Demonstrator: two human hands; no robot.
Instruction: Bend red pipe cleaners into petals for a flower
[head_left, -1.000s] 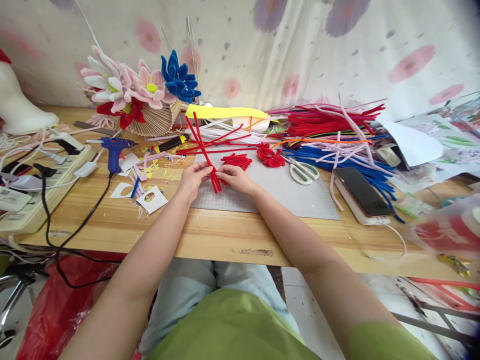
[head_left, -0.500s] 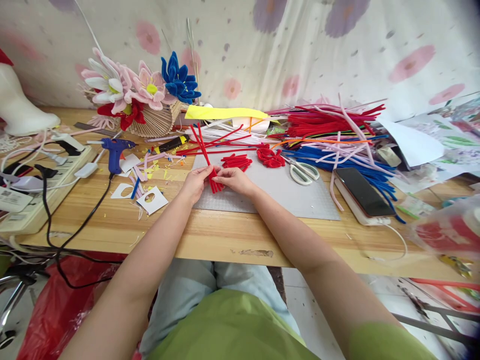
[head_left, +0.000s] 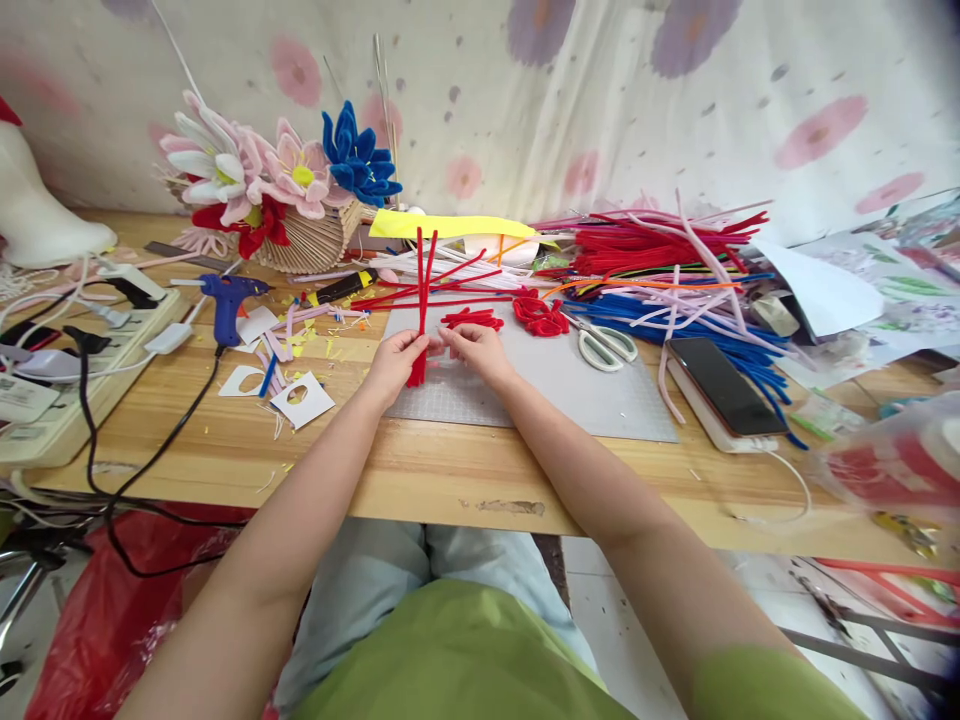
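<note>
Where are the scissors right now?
In the head view, the scissors lie on the grey cutting mat, right of the right hand, between the red twisted pieces and the phone.

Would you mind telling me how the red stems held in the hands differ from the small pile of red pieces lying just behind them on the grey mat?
The red stems are long and straight, standing nearly upright; the red pieces are short and lie flat in a heap. The stems are pinched by the left hand and right hand; the pieces lie untouched on the grey mat. Both are the same fuzzy red material.
</note>
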